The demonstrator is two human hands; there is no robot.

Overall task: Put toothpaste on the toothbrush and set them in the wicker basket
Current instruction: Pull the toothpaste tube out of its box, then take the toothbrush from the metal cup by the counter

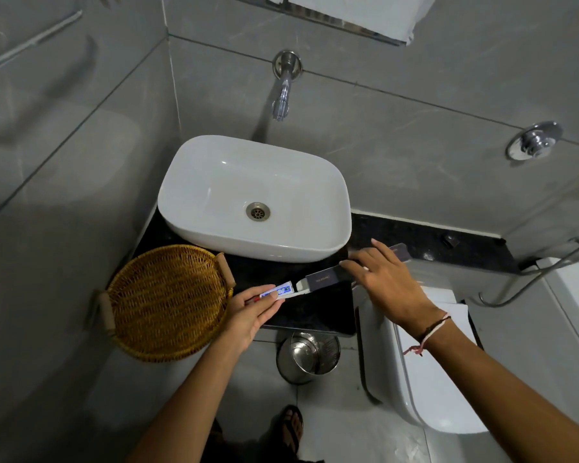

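Head view: your left hand [248, 310] pinches the toothpaste tube [278, 291] between thumb and fingers, nozzle toward the dark box [325, 280] on the counter [318, 315]. Your right hand [386, 282] rests on that box with fingers spread flat, nothing clamped. A pale end (probably the toothbrush) protrudes from the box by the nozzle; you cannot tell for certain. Expect a light, soft tube that buckles under pressure: grip mid-body and squeeze gently. Basket [166, 302] sits just left, empty.

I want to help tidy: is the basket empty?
Empty. Only bare weave shows inside the wicker basket; the toothpaste tube is in the left hand.
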